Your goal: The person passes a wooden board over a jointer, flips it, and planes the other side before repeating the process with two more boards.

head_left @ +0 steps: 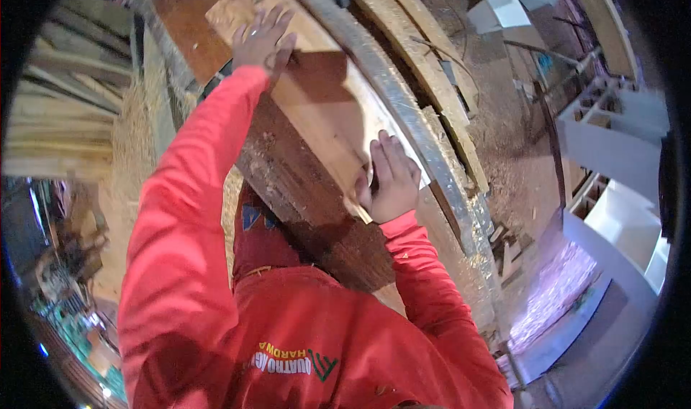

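A long light-brown wooden board (317,107) lies slantwise on a reddish-brown work surface (302,171). Near the board's upper end my left hand (265,43) rests flat on it, fingers spread. My right hand (392,175) is at the lower end, its fingers over the board's face and edge and its thumb apart from them at the near corner. A bright strip runs along the board's far side. Shadows of my arms fall across the wood.
Beyond the board runs a worn metal-like edge (403,92) with long planks (425,64) beside it. Stacked lumber (61,132) stands at the left. Pale box-like pieces (612,132) are at the right. Wood shavings (133,143) cover parts of the floor.
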`<action>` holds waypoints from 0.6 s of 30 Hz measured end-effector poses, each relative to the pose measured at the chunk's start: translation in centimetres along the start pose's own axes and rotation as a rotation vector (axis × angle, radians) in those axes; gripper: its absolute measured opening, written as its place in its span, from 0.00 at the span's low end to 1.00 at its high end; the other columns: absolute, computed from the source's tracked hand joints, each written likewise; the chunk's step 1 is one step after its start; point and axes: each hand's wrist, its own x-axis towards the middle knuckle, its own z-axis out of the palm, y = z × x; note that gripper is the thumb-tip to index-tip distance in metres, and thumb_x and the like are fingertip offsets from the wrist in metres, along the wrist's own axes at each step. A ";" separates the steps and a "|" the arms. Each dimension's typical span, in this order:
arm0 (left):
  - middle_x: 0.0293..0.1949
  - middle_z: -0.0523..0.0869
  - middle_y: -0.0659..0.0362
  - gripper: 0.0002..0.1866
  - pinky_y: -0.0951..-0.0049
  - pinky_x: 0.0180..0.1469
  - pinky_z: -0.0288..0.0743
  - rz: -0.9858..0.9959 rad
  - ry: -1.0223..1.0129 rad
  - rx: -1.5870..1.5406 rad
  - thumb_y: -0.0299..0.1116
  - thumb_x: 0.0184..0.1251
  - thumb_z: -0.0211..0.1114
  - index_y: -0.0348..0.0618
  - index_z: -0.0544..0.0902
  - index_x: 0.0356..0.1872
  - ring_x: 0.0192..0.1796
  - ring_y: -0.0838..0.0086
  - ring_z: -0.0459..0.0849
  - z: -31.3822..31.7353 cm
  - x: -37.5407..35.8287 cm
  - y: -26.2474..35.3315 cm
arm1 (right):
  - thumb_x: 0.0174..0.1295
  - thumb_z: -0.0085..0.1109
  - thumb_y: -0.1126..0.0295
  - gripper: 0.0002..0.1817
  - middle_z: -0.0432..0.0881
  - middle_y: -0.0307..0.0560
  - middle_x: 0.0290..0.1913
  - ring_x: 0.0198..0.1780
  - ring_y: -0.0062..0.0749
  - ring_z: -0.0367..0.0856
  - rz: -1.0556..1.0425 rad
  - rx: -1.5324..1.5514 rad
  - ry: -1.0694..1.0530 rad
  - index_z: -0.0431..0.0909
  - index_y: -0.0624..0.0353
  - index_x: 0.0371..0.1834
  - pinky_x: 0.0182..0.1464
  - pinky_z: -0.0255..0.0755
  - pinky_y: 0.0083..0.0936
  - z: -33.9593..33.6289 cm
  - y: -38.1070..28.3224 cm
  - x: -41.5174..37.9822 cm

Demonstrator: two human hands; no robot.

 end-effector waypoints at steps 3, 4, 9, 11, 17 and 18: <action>0.85 0.63 0.65 0.32 0.47 0.83 0.53 -0.027 -0.004 0.093 0.53 0.82 0.54 0.66 0.66 0.83 0.86 0.60 0.61 0.1 0.9 -0.7 | 0.62 0.66 0.57 0.32 0.76 0.51 0.77 0.78 0.46 0.74 -0.032 -0.007 0.050 0.81 0.58 0.69 0.72 0.64 0.43 0.8 -0.7 1.3; 0.84 0.66 0.61 0.31 0.46 0.82 0.56 -0.022 0.009 0.052 0.54 0.80 0.53 0.61 0.69 0.81 0.84 0.57 0.65 0.3 1.3 -1.2 | 0.62 0.66 0.57 0.31 0.76 0.51 0.77 0.77 0.46 0.74 -0.042 -0.014 0.050 0.81 0.58 0.69 0.72 0.64 0.43 1.0 -0.8 1.6; 0.86 0.60 0.57 0.36 0.45 0.84 0.51 -0.077 -0.195 -0.004 0.55 0.79 0.49 0.56 0.64 0.84 0.86 0.56 0.59 -0.9 3.6 -2.7 | 0.63 0.65 0.57 0.30 0.78 0.54 0.75 0.75 0.49 0.76 -0.099 -0.034 0.114 0.83 0.61 0.66 0.71 0.64 0.43 2.2 -1.7 3.3; 0.86 0.62 0.58 0.35 0.44 0.84 0.52 -0.092 -0.167 -0.029 0.55 0.79 0.48 0.57 0.65 0.83 0.85 0.56 0.61 -0.8 3.8 -3.0 | 0.63 0.66 0.58 0.30 0.79 0.55 0.74 0.74 0.50 0.77 -0.119 -0.046 0.128 0.83 0.61 0.66 0.71 0.65 0.43 2.3 -2.2 3.8; 0.85 0.64 0.60 0.34 0.40 0.81 0.53 -0.104 -0.133 -0.045 0.54 0.79 0.49 0.58 0.67 0.82 0.84 0.59 0.65 0.2 5.0 -4.4 | 0.62 0.66 0.58 0.30 0.79 0.56 0.74 0.74 0.51 0.77 -0.108 -0.054 0.119 0.82 0.61 0.66 0.71 0.65 0.43 3.1 -3.1 5.7; 0.85 0.65 0.60 0.33 0.39 0.80 0.53 -0.133 -0.187 -0.029 0.53 0.79 0.49 0.58 0.67 0.82 0.84 0.60 0.66 -1.5 5.2 -4.1 | 0.63 0.66 0.58 0.30 0.79 0.55 0.74 0.74 0.51 0.77 -0.131 -0.040 0.154 0.82 0.60 0.67 0.71 0.65 0.43 3.6 -2.9 5.9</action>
